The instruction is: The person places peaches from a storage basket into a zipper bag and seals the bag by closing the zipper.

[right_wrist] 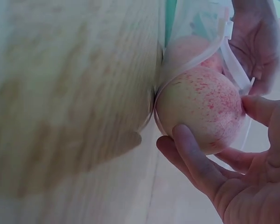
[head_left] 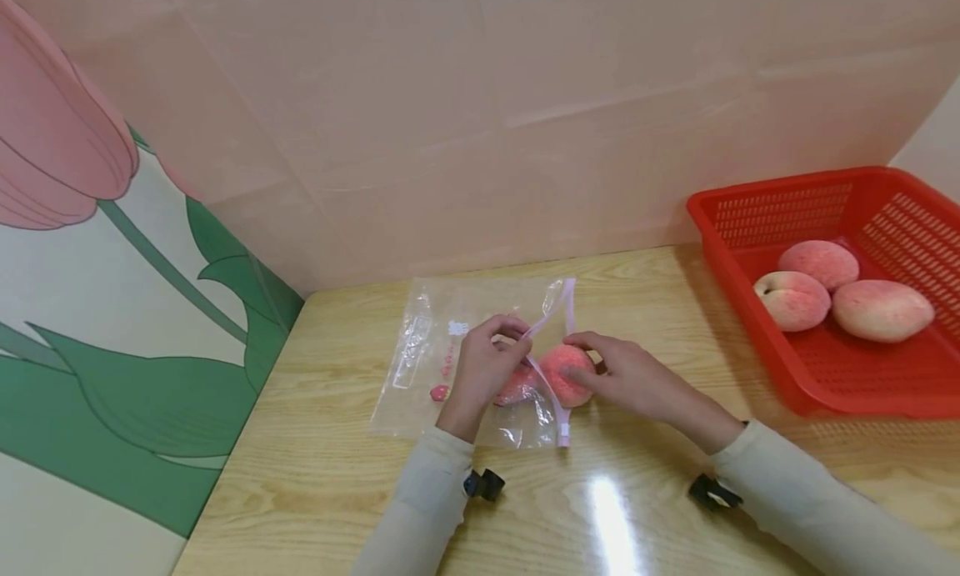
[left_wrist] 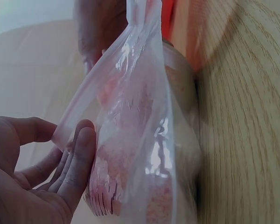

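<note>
A clear zip bag (head_left: pixel 420 334) with a pink zip strip lies on the wooden table, its mouth spread toward the right. One pink peach (head_left: pixel 517 386) shows through the plastic inside it. My left hand (head_left: pixel 483 363) pinches the upper edge of the mouth between thumb and fingers, lifting it, as the left wrist view shows. At the opening, my right hand (head_left: pixel 630 376) holds a second peach (right_wrist: pixel 200 107) with thumb and fingers around its outer side. That peach sits partly within the mouth, right behind the first. A white slider (head_left: pixel 565 432) sits at the strip's near end.
A red plastic basket (head_left: pixel 750 343) stands on the right of the table (head_left: pixel 315 476), with three peaches (head_left: pixel 883 311) in it. A pink-beige covering (head_left: pixel 480 142) rises behind the table. At left is a panel with a painted tulip (head_left: pixel 60 126).
</note>
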